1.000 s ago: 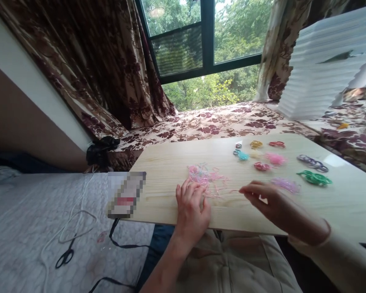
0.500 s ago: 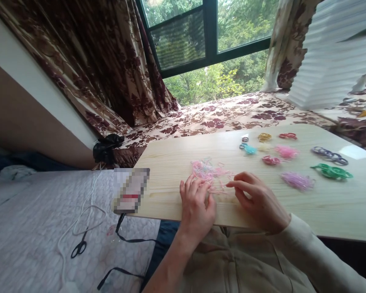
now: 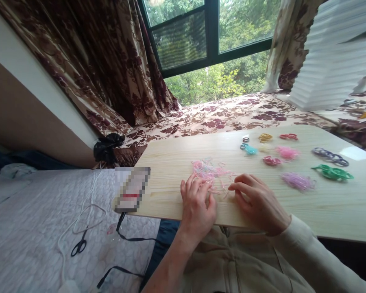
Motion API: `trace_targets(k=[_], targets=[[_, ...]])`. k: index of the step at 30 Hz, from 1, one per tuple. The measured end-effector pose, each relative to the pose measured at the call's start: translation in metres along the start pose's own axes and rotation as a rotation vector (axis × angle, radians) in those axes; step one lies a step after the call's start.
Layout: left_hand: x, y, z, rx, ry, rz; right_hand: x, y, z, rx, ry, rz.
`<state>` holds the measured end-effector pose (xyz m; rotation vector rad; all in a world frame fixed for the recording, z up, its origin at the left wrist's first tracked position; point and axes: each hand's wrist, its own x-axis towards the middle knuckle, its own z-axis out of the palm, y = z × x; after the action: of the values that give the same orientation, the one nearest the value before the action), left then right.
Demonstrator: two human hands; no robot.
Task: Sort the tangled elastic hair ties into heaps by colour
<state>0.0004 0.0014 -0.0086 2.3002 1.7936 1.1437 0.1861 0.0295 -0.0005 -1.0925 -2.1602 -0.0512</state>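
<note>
A loose pile of small elastic hair bands (image 3: pixel 209 169), mostly pink and pale purple with some bluish ones, lies on the wooden board in front of me. My left hand (image 3: pixel 199 199) rests at the pile's near edge, fingers spread and bent, tips touching the bands. Just right of the pile is my right hand (image 3: pixel 253 199), its index finger reaching over stray bands and the thumb bent beneath. I see nothing held in it, though its inner side is partly hidden.
Sorted groups sit right: purple bands (image 3: pixel 298 181), green bands (image 3: pixel 335 172), dark bands (image 3: pixel 330 156), pink bands (image 3: pixel 287 153), yellow bands (image 3: pixel 265 137) and turquoise bands (image 3: pixel 249 149). A blurred-out flat object (image 3: pixel 132 191) lies on the board's left edge. Scissors (image 3: pixel 79 247) rest on the bed.
My right hand has shifted slightly right, its index finger and thumb drawing nearer each other. A few stray bands at the pile's right side lie differently. My left hand stays put.
</note>
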Motion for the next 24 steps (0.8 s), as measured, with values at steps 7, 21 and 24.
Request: trace_targets(k=[7, 21, 24], targets=[[0.0002, -0.0006, 0.0006, -0.003, 0.004, 0.011, 0.001, -0.0017, -0.0025, -0.014, -0.057, -0.001], [0.0, 0.0002, -0.0001, -0.001, -0.007, -0.007, 0.001, -0.006, 0.0045, -0.129, -0.096, 0.092], [-0.0001, -0.0001, 0.0001, -0.002, -0.013, -0.01, 0.0006, -0.0051, 0.0045, -0.132, -0.095, 0.094]])
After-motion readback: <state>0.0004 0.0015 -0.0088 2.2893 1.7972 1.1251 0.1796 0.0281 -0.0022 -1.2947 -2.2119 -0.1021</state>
